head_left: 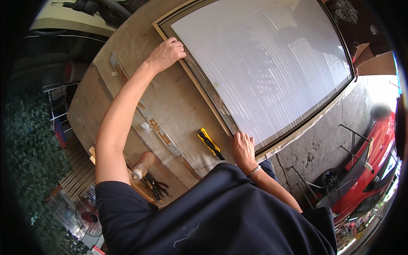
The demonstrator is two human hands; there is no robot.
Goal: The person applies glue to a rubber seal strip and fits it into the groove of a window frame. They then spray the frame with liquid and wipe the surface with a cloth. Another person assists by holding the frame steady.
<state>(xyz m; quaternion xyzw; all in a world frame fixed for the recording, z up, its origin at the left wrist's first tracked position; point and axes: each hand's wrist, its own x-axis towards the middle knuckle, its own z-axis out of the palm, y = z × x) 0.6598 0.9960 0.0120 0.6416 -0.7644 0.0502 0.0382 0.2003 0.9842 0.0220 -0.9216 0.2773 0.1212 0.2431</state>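
Note:
A large framed panel, like a picture frame with glossy glass over a white sheet, lies on a brown-covered work table. Its rim is light wood with a black inner edge. My left hand is closed over the rim on the left side, fingers curled on the edge. At the near corner, my right hand grips the same rim with bent fingers; the thumb is partly hidden. Between my arms a yellow and black utility knife lies on the table, touched by neither hand.
A long rusty metal straightedge crosses the table on the left, with a crumpled clear plastic bit beside it. Near my left elbow are a bottle and pliers. A person's dark shirt shows beyond the frame. A red vehicle stands at right.

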